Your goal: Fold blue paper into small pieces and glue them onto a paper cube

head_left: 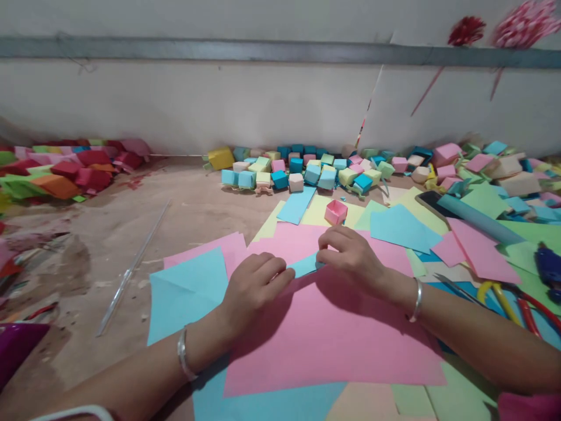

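A narrow folded strip of light blue paper is stretched between my two hands, just above a large pink sheet. My left hand pinches its left end, fingers closed. At the other end my right hand grips the strip between thumb and fingers. Behind the right hand stands a small open pink paper box. A light blue sheet with a crease lies left of my left hand, partly over pink paper.
Rows of small coloured paper boxes line the wall. At right lie scissors, pliers with red and yellow handles, a dark phone and loose paper. A clear rod lies at left, near a red and orange box pile.
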Demonstrator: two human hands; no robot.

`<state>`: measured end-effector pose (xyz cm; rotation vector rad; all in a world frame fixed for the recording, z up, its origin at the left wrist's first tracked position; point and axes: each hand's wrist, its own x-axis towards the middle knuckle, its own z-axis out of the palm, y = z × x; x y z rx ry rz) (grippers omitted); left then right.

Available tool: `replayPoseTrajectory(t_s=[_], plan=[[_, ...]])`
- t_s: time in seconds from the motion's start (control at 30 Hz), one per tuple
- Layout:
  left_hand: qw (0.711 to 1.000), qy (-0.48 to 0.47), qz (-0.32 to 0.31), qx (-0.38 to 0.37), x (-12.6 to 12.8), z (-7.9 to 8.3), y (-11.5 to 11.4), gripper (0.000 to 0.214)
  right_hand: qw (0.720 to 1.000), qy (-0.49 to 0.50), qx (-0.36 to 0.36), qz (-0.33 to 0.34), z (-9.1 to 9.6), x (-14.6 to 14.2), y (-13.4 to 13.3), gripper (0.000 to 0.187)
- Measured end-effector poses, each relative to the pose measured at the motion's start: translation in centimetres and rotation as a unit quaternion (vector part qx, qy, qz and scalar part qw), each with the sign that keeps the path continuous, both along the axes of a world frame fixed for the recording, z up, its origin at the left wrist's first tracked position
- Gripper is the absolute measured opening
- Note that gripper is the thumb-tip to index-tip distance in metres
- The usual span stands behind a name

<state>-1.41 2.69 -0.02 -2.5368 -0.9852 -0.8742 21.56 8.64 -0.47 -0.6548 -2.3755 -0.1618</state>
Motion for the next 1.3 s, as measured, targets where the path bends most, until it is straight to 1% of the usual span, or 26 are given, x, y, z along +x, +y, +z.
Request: replayPoseTrajectory(t_s=[0.07, 0.17, 0.27, 0.33, 0.43, 0.53, 0.63, 0.73, 0.8, 0.87, 0.93, 1.03, 1.07, 1.17, 1.23, 1.3], plan=[[0.998, 0.051, 0.005, -0.040, 0.3, -0.2, -0.2, 0.022, 0.999, -0.053, 0.006, 0.000, -0.7, 0.0, 0.3, 0.030], [0.985, 0.136, 0.019, -0.109, 0.6, -0.4, -0.6, 0.025, 0.990, -0.132, -0.048, -0.002, -0.9, 0.2, 0.4, 0.025], [0.970, 0.188, 0.030, -0.148, 1.0, -0.3, -1.2, 0.025, 0.970, -0.217, -0.107, -0.011, 0.0, 0.4, 0.0, 0.022], [0.964, 0.199, 0.039, -0.171, 1.2, -0.3, -1.6, 0.026, 0.958, -0.257, -0.123, -0.011, 0.8, 0.3, -0.8, 0.022], [0.961, 0.196, 0.050, -0.189, 1.4, -0.5, -2.0, 0.026, 0.957, -0.271, -0.097, -0.024, 1.3, -0.3, -2.6, 0.022], [0.963, 0.190, 0.048, -0.188, 1.5, -0.9, -2.1, 0.024, 0.966, -0.251, -0.053, -0.041, 0.5, -1.5, -4.3, 0.018], [0.965, 0.189, 0.043, -0.175, 1.6, -0.9, -2.0, 0.022, 0.969, -0.237, -0.057, -0.046, -0.6, -2.6, -5.0, 0.019], [0.968, 0.186, 0.043, -0.163, 1.6, -0.7, -1.7, 0.020, 0.965, -0.246, -0.070, -0.058, -1.1, -3.0, -5.2, 0.018], [0.967, 0.187, 0.044, -0.166, 1.6, -0.5, -1.6, 0.020, 0.957, -0.265, -0.078, -0.086, -1.1, -2.7, -5.4, 0.016], [0.962, 0.196, 0.049, -0.182, 1.6, -0.3, -1.6, 0.020, 0.943, -0.296, -0.082, -0.127, -0.9, -2.2, -5.6, 0.015], [0.957, 0.202, 0.061, -0.199, 1.7, -0.1, -1.7, 0.020, 0.928, -0.333, -0.071, -0.151, -0.6, -1.8, -5.9, 0.015], [0.953, 0.184, 0.086, -0.224, 2.0, 0.4, -1.8, 0.015, 0.912, -0.384, -0.040, -0.140, -0.1, -1.6, -6.1, 0.011], [0.953, 0.176, 0.093, -0.230, 2.1, 0.5, -1.8, 0.018, 0.907, -0.396, -0.033, -0.135, 0.1, -1.6, -6.1, 0.010], [0.947, 0.177, 0.102, -0.247, 2.5, 0.7, -1.8, 0.041, 0.899, -0.416, -0.028, -0.134, 0.3, -1.8, -6.1, 0.007], [0.945, 0.187, 0.107, -0.246, 2.7, 0.6, -1.9, 0.044, 0.896, -0.421, -0.030, -0.139, 0.3, -1.9, -6.1, 0.008], [0.948, 0.191, 0.114, -0.227, 2.7, 0.4, -2.3, 0.044, 0.895, -0.422, -0.031, -0.142, 0.1, -2.0, -6.0, 0.008]])
